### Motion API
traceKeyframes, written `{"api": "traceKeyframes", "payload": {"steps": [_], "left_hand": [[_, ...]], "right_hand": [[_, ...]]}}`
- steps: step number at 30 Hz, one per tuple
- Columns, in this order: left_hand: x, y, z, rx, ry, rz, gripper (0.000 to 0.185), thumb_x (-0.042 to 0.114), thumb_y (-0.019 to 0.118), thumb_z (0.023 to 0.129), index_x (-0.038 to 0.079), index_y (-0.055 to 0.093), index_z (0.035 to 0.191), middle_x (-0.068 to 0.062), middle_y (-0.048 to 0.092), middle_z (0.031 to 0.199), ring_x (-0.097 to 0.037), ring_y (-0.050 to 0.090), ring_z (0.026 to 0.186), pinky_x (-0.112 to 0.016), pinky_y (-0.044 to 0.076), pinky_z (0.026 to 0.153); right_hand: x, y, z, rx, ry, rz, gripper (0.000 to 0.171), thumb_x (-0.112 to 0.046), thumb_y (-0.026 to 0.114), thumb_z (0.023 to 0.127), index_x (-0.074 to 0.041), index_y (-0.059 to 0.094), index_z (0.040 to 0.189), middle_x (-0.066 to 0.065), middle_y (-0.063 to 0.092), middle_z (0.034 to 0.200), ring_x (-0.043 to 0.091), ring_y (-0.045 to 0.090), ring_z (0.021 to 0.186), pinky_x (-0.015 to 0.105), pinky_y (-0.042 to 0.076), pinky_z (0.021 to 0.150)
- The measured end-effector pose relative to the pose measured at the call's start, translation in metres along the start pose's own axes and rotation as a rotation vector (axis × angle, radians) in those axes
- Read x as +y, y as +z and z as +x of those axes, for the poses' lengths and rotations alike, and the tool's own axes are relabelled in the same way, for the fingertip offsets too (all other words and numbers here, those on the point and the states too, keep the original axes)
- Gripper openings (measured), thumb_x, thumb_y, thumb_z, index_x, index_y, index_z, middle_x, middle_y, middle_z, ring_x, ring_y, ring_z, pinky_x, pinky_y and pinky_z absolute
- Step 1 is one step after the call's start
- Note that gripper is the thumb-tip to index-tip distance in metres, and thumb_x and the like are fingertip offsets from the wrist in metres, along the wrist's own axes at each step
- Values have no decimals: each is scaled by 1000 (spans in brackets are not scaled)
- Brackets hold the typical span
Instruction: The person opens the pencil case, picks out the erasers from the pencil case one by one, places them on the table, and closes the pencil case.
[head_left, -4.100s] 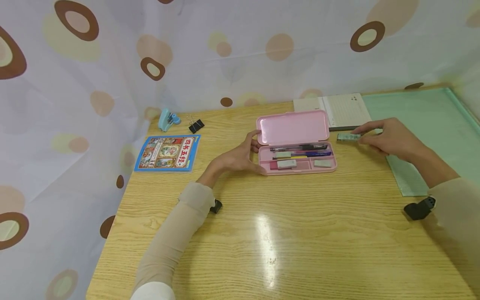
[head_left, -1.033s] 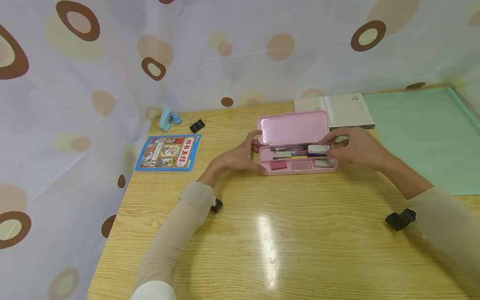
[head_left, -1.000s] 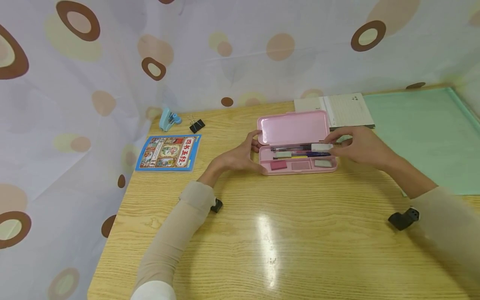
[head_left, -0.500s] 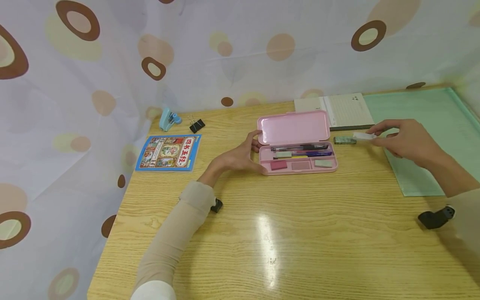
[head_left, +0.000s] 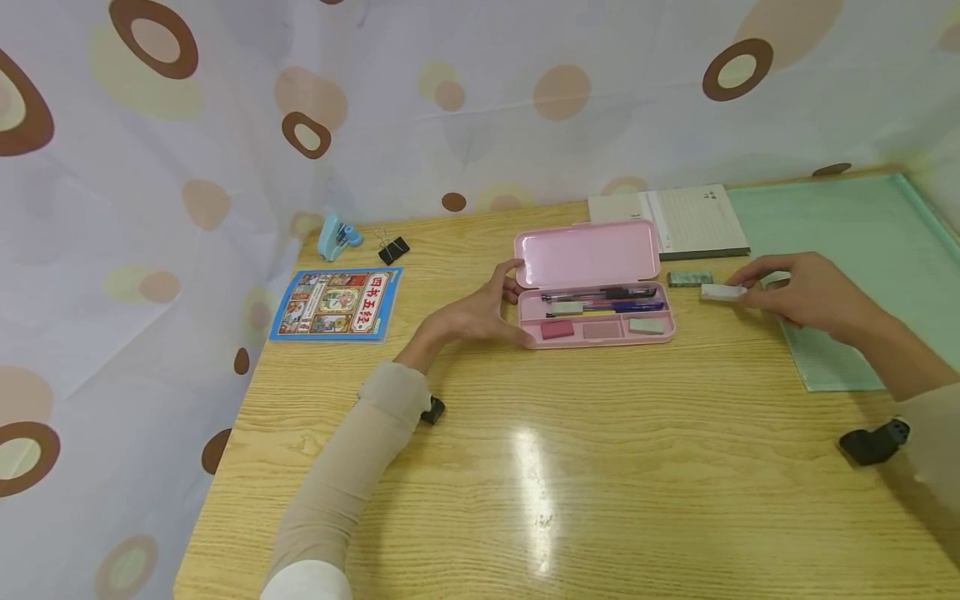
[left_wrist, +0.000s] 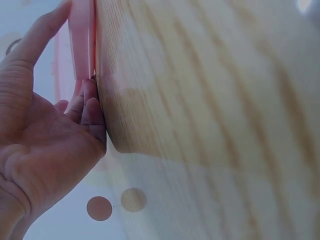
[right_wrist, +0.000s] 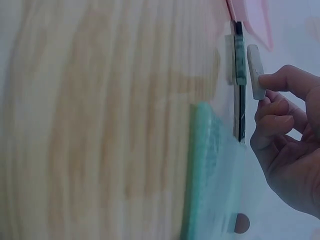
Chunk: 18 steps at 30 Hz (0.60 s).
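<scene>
**White eraser (head_left: 722,292) in a person's right hand (head_left: 810,292), outside an open pink pencil case (head_left: 588,257)**

Starting at the left of a wooden table (head_left: 450,475), a blue-edged booklet (head_left: 336,305) is lying flat. Behind it, a small light-blue desk tool (head_left: 330,239), perhaps a stapler or hole punch, is standing near a black binder clip (head_left: 393,251).

Toward the middle, the left hand (head_left: 476,315) is gripping the left end of the pencil case, thumb at the front corner and fingers curled at the back, apparently steadying it. The case is lying with its lid folded back. Pens (head_left: 628,293) and a pale eraser (head_left: 567,308) are filling the rear compartment; in front, a dark pink block (head_left: 557,330) is sitting at the left and a pale green eraser (head_left: 646,326) at the right.

Just right of the case, a marbled green eraser (head_left: 690,279) is resting on the table, in front of a notebook (head_left: 701,223). Beside it, the right hand is pinching the white eraser narrowly between thumb and finger; the right wrist view is showing it held clear of the table. Farther right, a translucent green sheet (head_left: 840,275) is lying beyond the hand.

The step in hand seems to be positioning the white eraser by the green one; whether it is going down or coming up is not showing. Setting it down would be calling for a level lowering, then a loosened pinch, without nudging its neighbour.
</scene>
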<state>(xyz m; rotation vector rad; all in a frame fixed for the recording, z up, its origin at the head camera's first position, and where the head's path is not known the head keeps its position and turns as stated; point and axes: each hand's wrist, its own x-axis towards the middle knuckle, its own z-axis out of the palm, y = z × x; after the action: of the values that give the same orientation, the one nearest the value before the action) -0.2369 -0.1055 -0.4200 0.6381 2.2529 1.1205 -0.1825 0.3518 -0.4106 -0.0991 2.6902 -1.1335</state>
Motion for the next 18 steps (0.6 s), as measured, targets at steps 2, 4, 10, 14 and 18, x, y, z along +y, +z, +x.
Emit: {"api": "traceKeyframes", "payload": {"steps": [2, 4, 10, 14, 18], "left_hand": [[0, 0, 0, 0, 3, 1, 124, 25, 94, 77, 24, 4, 163, -6, 41, 141, -20, 44, 129, -31, 37, 115], [-1, 0, -1, 0, 6, 1, 124, 25, 94, 78, 23, 4, 163, -6, 41, 141, -20, 44, 128, -31, 37, 115], [-3, 0, 0, -2, 5, 4, 124, 26, 93, 78, 23, 3, 163, -6, 41, 141, -19, 43, 128, -30, 36, 114], [-2, 0, 0, -2, 3, 13, 124, 27, 93, 78, 22, 3, 164, -6, 41, 141, -19, 43, 128, -31, 36, 114], [-1, -1, 0, -3, 2, 15, 125, 27, 93, 78, 23, 2, 164, -6, 40, 142, -19, 43, 129, -31, 36, 114]], "right_hand": [[-4, 4, 1, -4, -18, -10, 34, -27, 72, 99, -5, 70, 124, 6, 65, 95, 18, 37, 46, 38, 37, 42], [-8, 7, 1, -2, -30, -15, 32, -26, 72, 99, -6, 71, 124, 7, 65, 100, 17, 37, 46, 38, 38, 43], [-13, 15, 4, -21, -44, -14, 31, -23, 73, 99, -6, 71, 124, 11, 64, 108, 16, 39, 48, 37, 40, 45], [-14, 18, 5, -29, -46, -21, 31, -24, 71, 99, -6, 71, 125, 12, 65, 111, 17, 41, 50, 37, 40, 47], [-14, 18, 5, -19, -34, 15, 33, -29, 70, 101, -7, 71, 125, 3, 65, 109, 19, 43, 52, 38, 41, 49]]}}
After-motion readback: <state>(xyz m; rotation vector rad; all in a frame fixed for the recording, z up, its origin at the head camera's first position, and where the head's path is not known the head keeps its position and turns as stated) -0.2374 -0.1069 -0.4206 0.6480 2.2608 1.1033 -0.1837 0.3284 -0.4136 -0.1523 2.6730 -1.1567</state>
